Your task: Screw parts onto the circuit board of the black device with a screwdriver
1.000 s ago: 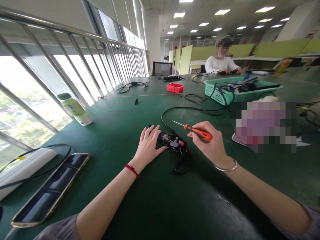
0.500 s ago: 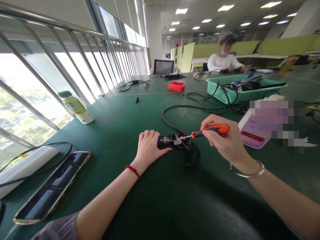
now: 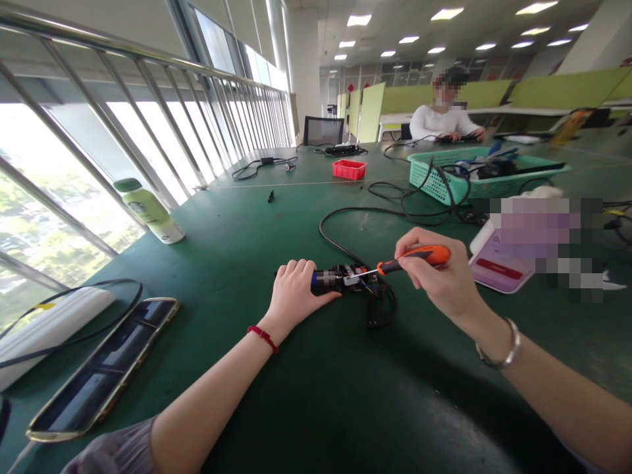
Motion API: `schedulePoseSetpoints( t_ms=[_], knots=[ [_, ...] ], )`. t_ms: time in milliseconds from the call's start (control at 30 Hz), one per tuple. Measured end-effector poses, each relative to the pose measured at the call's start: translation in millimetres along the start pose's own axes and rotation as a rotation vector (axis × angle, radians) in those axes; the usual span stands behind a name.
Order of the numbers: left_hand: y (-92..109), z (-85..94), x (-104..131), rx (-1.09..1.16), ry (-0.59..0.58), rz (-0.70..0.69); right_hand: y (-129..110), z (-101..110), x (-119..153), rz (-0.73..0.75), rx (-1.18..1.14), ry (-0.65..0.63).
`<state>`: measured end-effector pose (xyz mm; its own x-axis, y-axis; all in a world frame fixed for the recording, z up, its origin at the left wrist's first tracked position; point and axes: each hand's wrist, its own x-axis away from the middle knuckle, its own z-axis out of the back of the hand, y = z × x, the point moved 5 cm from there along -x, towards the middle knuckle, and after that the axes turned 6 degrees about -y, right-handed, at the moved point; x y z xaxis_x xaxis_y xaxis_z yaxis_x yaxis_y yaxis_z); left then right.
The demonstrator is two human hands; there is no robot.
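A black cylindrical device with a blue band [image 3: 326, 280] lies on the green table. Its right part is uncovered, with small wires and a pale metal piece showing, and a black cable runs from it. My left hand [image 3: 293, 286] is wrapped over the device's left end and presses it to the table. In my right hand [image 3: 439, 273] is an orange and black screwdriver [image 3: 419, 257], gripped by its handle and pointing left. Its thin shaft reaches the uncovered part; whether the tip sits on a screw is too small to tell.
A teal basket [image 3: 434, 181] of cables and tools stands back right, near a red tray [image 3: 349, 170]. Phones [image 3: 503, 270] lie to the right and left. A green bottle [image 3: 151, 210] stands by the railing. Across the table sits a person [image 3: 444, 122].
My right hand and the screwdriver have shifted very slightly left, and the bracelet on that wrist has turned. My left hand and the device stay in place.
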<state>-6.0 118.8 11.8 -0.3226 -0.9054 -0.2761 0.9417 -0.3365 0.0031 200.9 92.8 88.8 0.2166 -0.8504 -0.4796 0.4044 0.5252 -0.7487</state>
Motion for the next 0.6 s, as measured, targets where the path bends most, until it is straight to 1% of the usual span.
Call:
schedulePoseSetpoints(
  t_ms=[267,433,600],
  knots=[
    [0.6,0.1,-0.4,-0.01,-0.005,0.004,-1.7,-2.8,1.8,0.014,0.002,-0.02],
    [0.6,-0.4,-0.6,-0.004,-0.006,-0.001,-2.1,1.6,4.4,0.056,-0.002,0.052],
    [-0.5,-0.8,-0.3,0.018,-0.002,-0.001,0.3,0.9,4.3,0.042,0.0,0.052]
  ],
)
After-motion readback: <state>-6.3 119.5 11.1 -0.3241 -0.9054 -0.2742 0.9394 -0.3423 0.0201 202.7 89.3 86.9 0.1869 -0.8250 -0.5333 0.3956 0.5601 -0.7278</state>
